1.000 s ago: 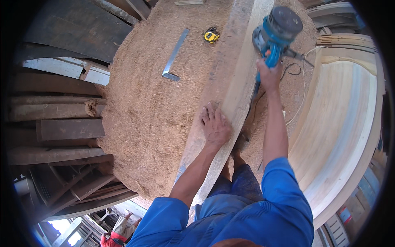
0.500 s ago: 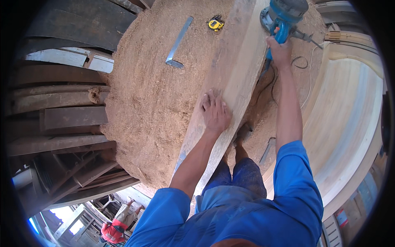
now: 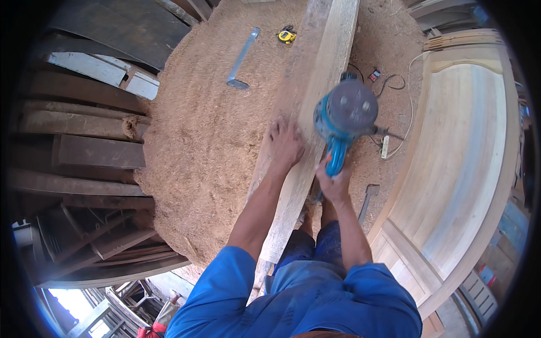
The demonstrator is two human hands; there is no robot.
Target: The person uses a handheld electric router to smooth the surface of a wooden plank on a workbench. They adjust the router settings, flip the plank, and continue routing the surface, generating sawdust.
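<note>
A long pale wooden plank runs from the far edge down toward my body. My left hand lies on its upper face, palm down with fingers stretched out. At the plank's right edge, my right hand is wrapped around the loop handle of a teal power router with a round, dusty grey motor top. The motor body hides the router's base and bit, so its contact with the wood cannot be made out.
Shavings cover the floor, with a metal try square and a yellow tape measure left of the plank. A metal-headed hand tool, power cords and a large wooden panel lie right. Stacked dark boards line the left.
My right hand has drawn the router back toward me along the plank's right edge. My left hand stays flat on the plank, while the whole view has shifted slightly.
</note>
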